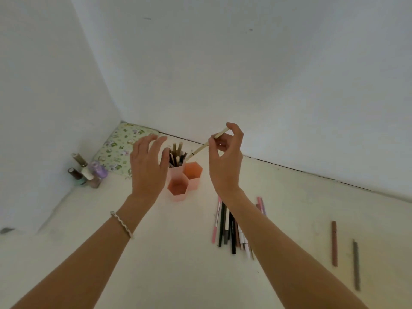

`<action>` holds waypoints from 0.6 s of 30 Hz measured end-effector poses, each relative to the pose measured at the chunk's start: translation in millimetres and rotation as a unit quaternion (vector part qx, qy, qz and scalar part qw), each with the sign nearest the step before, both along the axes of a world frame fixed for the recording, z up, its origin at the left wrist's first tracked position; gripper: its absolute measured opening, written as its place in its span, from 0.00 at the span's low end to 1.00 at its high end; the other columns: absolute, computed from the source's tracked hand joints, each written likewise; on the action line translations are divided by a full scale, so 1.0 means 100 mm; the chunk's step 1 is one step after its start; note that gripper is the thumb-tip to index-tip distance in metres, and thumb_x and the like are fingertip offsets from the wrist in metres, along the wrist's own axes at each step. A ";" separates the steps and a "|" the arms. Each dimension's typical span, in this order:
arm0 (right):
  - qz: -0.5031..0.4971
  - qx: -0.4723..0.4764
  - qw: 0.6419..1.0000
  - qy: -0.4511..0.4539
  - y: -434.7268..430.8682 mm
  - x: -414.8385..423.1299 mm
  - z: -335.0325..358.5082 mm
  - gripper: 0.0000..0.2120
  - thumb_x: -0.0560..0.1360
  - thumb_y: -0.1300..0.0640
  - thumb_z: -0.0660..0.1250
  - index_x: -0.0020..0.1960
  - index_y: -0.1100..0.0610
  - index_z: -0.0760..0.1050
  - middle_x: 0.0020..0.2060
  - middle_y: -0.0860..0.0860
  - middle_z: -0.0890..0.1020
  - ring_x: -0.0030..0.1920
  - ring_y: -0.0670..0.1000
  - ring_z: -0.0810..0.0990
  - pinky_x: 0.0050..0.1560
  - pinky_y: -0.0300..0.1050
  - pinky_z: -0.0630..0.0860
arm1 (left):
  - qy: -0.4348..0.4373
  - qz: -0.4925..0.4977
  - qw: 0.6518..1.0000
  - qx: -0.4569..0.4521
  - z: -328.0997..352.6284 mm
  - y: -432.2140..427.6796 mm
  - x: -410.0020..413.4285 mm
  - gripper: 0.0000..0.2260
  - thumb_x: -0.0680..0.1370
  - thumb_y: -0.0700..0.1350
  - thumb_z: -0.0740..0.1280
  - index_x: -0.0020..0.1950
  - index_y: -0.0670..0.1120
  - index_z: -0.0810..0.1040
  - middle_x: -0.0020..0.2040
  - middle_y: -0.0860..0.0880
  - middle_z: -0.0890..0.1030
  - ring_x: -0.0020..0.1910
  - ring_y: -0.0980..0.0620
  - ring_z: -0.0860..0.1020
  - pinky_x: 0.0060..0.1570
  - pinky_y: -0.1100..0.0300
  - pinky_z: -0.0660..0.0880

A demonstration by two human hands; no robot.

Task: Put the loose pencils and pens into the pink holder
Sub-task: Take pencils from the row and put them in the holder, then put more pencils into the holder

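Note:
The pink holder (178, 195) has three hexagonal cells and stands on the white surface. Its back-left cell holds several pencils and pens (176, 155); the other two cells look empty. My right hand (225, 161) pinches a cream pencil (200, 149) tilted down to the left, its dark tip just above the holder's back cells. My left hand (148, 166) hovers with spread fingers just left of the holder, beside the standing pencils. A pile of loose pencils and pens (227, 226) lies on the surface, partly hidden by my right forearm.
A brown pen (334, 243) and a grey pencil (356, 264) lie apart at the right. Nail polish bottles (88, 172) stand in the left corner by a floral pouch (121, 148). White walls close the back and left.

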State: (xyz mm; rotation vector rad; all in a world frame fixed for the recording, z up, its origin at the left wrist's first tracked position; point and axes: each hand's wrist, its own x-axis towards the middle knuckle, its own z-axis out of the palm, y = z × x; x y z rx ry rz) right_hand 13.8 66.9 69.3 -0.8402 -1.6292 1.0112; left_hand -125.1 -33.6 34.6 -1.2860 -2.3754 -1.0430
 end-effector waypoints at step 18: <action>-0.092 0.032 0.980 -0.176 0.37 0.67 -0.41 0.19 0.74 0.69 0.58 0.58 0.53 0.76 0.50 0.43 0.77 0.46 0.37 0.75 0.47 0.27 0.70 | -0.255 -0.108 0.918 -0.285 -0.50 0.23 1.25 0.10 0.79 0.41 0.62 0.60 0.47 0.74 0.53 0.49 0.79 0.49 0.53 0.78 0.50 0.60 0.76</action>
